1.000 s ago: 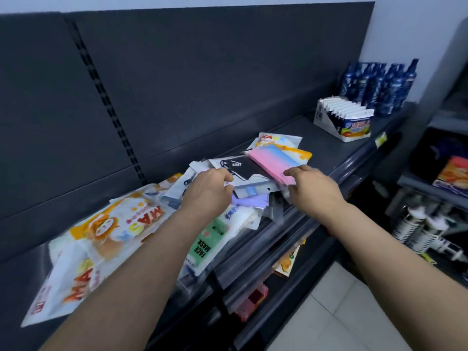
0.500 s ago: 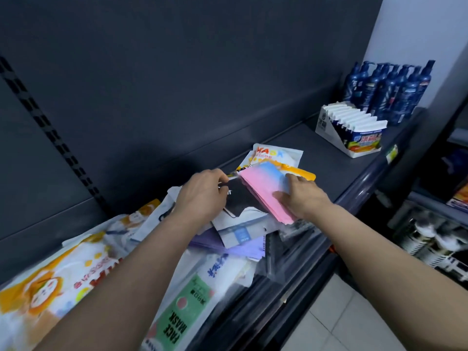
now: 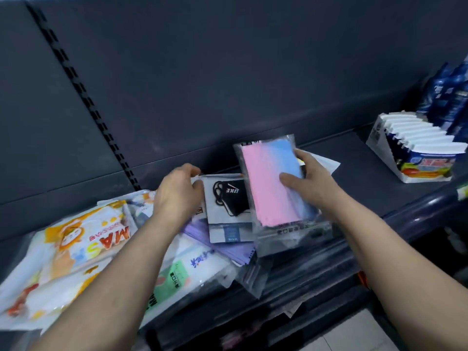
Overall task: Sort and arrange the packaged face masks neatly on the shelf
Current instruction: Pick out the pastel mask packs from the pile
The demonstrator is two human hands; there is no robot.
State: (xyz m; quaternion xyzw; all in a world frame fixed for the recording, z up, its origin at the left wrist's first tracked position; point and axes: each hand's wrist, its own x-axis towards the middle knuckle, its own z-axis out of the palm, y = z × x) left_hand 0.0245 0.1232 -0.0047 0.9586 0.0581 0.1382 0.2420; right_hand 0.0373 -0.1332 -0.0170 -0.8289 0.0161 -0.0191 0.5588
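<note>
A jumbled heap of packaged face masks lies on the dark shelf (image 3: pixel 354 188). My right hand (image 3: pixel 307 177) grips a clear pack of pink-to-blue masks (image 3: pixel 268 183), lifted and tilted above the heap, thumb on its front. My left hand (image 3: pixel 177 196) pinches the top left edge of a white pack showing a black mask (image 3: pixel 229 201). Under it lie a purple pack (image 3: pixel 228 249), a green-labelled white pack (image 3: pixel 177 277) and large orange-and-white MASK bags (image 3: pixel 83 244) at the left. Another white pack (image 3: pixel 326 163) peeks out behind my right hand.
A white display carton of sachets (image 3: pixel 412 145) stands on the shelf at the right, with blue bottles (image 3: pixel 448 97) behind it. The dark back panel (image 3: pixel 228 72) rises behind the heap. Lower shelves and a tiled floor (image 3: pixel 354 335) show below.
My right hand has raised the pink-and-blue pack off the heap and turned it more upright. My left hand has shifted to the black-mask pack's edge. The view has moved closer.
</note>
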